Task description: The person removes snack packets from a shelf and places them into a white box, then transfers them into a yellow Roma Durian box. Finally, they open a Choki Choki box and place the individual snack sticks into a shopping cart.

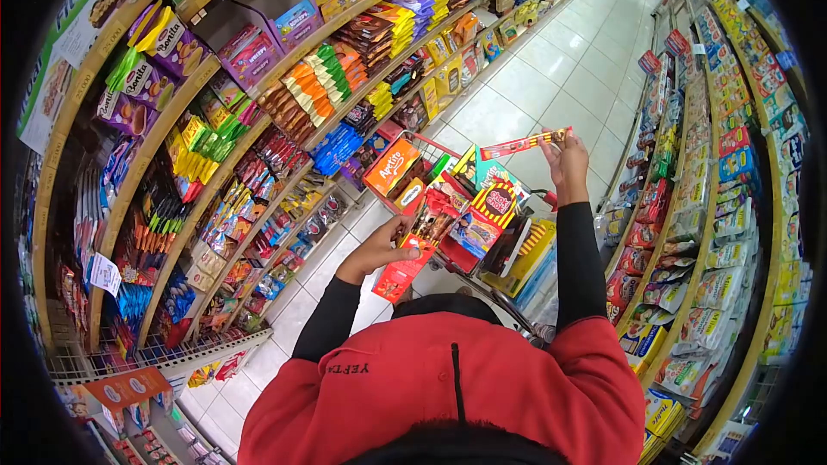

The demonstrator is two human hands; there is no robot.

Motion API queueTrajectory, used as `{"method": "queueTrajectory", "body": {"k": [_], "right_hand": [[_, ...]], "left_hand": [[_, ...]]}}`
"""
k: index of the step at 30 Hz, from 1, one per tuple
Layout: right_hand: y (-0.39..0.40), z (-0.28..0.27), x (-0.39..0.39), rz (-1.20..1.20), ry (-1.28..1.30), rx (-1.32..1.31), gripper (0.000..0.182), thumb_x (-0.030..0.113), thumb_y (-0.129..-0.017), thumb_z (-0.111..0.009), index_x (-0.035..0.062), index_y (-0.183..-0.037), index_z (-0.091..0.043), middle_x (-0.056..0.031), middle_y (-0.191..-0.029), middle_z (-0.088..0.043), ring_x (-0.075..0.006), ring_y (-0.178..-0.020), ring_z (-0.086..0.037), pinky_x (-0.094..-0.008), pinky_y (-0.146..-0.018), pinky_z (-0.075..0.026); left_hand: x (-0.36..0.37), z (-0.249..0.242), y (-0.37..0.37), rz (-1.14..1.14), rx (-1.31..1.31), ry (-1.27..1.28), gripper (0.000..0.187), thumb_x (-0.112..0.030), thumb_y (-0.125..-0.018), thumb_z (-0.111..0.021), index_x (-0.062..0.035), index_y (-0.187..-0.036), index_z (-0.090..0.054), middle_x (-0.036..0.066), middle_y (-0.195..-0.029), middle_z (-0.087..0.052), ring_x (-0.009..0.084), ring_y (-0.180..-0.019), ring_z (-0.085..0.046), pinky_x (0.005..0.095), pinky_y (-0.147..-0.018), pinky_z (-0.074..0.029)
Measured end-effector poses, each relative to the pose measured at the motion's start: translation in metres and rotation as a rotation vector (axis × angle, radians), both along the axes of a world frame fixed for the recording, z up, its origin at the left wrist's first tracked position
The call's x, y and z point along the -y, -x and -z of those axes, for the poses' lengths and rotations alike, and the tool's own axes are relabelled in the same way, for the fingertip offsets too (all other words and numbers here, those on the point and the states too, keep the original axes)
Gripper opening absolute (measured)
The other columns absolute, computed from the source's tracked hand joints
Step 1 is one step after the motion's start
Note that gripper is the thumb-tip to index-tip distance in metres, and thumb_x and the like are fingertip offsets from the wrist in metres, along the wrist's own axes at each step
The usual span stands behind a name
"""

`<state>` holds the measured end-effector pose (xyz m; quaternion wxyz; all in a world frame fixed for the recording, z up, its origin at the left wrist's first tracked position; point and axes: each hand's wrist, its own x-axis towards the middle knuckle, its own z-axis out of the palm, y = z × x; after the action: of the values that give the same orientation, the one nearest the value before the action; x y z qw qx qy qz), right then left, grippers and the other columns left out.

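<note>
My left hand (pixel 379 250) is closed around a red open-topped carton (pixel 402 273) with several dark wrapped bars showing in it. The carton tilts over the near side of a shopping cart. Out to the right, my right hand (pixel 565 165) pinches the end of a long, thin red-and-yellow snack packet (pixel 521 145), which points left above the cart. Below lie an orange "Apetito" box (pixel 394 165) and a red-and-yellow striped box (pixel 495 204). A teal pack (pixel 493 170) sits behind them, partly covered.
Curved-looking shelves (pixel 284 86) of chocolates and wrapped snacks rise close on my left. More packed shelves (pixel 719 207) stand on my right. A white tiled aisle floor (pixel 551 60) runs ahead. Beside the cart's boxes is a yellow carton (pixel 532 254).
</note>
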<state>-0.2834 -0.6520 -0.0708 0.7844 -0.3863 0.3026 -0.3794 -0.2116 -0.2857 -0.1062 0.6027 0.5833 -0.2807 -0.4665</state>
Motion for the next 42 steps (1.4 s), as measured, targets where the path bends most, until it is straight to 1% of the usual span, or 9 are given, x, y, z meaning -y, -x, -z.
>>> {"method": "queueTrajectory", "body": {"k": [9,15,17,25,27,29,34,37,42], "right_hand": [[0.015,-0.063,-0.11,-0.315,0.234,-0.13,0.023,0.026,-0.093,-0.042,0.0036,-0.095,-0.04,-0.0213,-0.085,-0.061,-0.0267,-0.061,-0.063,-0.0312,-0.058,-0.056],[0.022,-0.06,-0.149,-0.402,0.376,-0.205,0.013,0.011,-0.084,-0.053,0.0019,-0.09,-0.046,-0.013,-0.075,-0.057,-0.0207,-0.057,-0.057,-0.0332,-0.058,-0.054],[0.026,-0.057,-0.15,-0.311,1.359,-0.393,0.011,0.008,-0.074,-0.062,0.0028,-0.081,-0.055,-0.0103,-0.079,-0.059,-0.0288,-0.075,-0.058,-0.0366,-0.07,-0.045],[0.014,-0.042,-0.133,-0.323,1.365,-0.324,0.015,0.013,-0.068,-0.068,0.0083,-0.082,-0.065,-0.0089,-0.1,-0.05,-0.0274,-0.097,-0.045,-0.0373,-0.084,-0.036],[0.001,-0.024,-0.094,-0.263,1.087,-0.388,0.012,0.012,-0.071,-0.066,0.0096,-0.083,-0.067,-0.0107,-0.096,-0.054,-0.0267,-0.095,-0.05,-0.0347,-0.082,-0.04],[-0.007,0.013,-0.047,-0.122,1.328,-0.562,0.014,0.011,-0.071,-0.065,0.01,-0.085,-0.068,-0.013,-0.088,-0.059,-0.0279,-0.085,-0.056,-0.0337,-0.076,-0.044],[-0.002,0.106,0.009,-0.564,1.323,-1.247,0.015,0.01,-0.068,-0.066,0.0105,-0.083,-0.069,-0.0154,-0.086,-0.064,-0.029,-0.078,-0.062,-0.0355,-0.069,-0.049],[-0.003,0.179,0.04,-0.785,1.257,-0.991,0.025,0.031,-0.061,-0.072,0.0117,-0.076,-0.069,-0.0078,-0.073,-0.065,-0.0231,-0.073,-0.063,-0.0342,-0.065,-0.05],[0.0,0.158,0.021,-0.693,1.03,-0.969,0.005,0.013,-0.067,-0.065,0.0078,-0.065,-0.066,-0.0082,-0.062,-0.063,-0.0185,-0.056,-0.061,-0.0299,-0.055,-0.048]], "left_hand": [[0.025,-0.005,0.001,0.046,-0.036,-0.153,0.073,-0.037,-0.069,-0.073,0.0009,-0.122,-0.04,0.009,-0.111,-0.05,0.0155,-0.102,-0.049,0.0278,-0.087,-0.038],[0.033,-0.015,0.005,-0.017,0.036,-0.131,0.074,-0.039,-0.067,-0.074,0.001,-0.12,-0.04,0.009,-0.105,-0.049,0.0163,-0.093,-0.049,0.0281,-0.082,-0.04],[0.034,-0.019,0.006,-0.035,0.028,-0.106,0.073,-0.038,-0.066,-0.076,0.0015,-0.117,-0.04,0.009,-0.103,-0.051,0.0156,-0.093,-0.05,0.0277,-0.081,-0.041],[0.025,0.0,0.0,-0.075,0.022,-0.052,0.073,-0.033,-0.066,-0.077,0.0017,-0.117,-0.039,0.01,-0.105,-0.051,0.0156,-0.097,-0.051,0.0274,-0.084,-0.041],[0.018,0.004,0.0,-0.129,0.009,-0.021,0.073,-0.031,-0.066,-0.077,0.0006,-0.119,-0.039,0.009,-0.106,-0.051,0.0155,-0.096,-0.051,0.0271,-0.084,-0.041],[0.009,0.007,0.001,-0.16,0.011,-0.045,0.072,-0.03,-0.066,-0.077,0.0,-0.12,-0.039,0.009,-0.106,-0.051,0.0158,-0.095,-0.051,0.0266,-0.083,-0.041],[-0.01,0.014,0.004,-0.193,-0.005,-0.084,0.069,-0.031,-0.067,-0.076,0.0006,-0.117,-0.041,0.009,-0.104,-0.052,0.0157,-0.096,-0.051,0.0278,-0.084,-0.04],[-0.019,0.014,0.007,-0.227,-0.024,-0.095,0.07,-0.035,-0.067,-0.075,0.0011,-0.117,-0.041,0.01,-0.103,-0.052,0.0156,-0.096,-0.05,0.0284,-0.085,-0.039],[-0.028,0.015,0.008,-0.252,-0.009,-0.113,0.071,-0.037,-0.067,-0.074,0.0006,-0.117,-0.041,0.009,-0.104,-0.052,0.016,-0.096,-0.05,0.0285,-0.086,-0.039]]}}
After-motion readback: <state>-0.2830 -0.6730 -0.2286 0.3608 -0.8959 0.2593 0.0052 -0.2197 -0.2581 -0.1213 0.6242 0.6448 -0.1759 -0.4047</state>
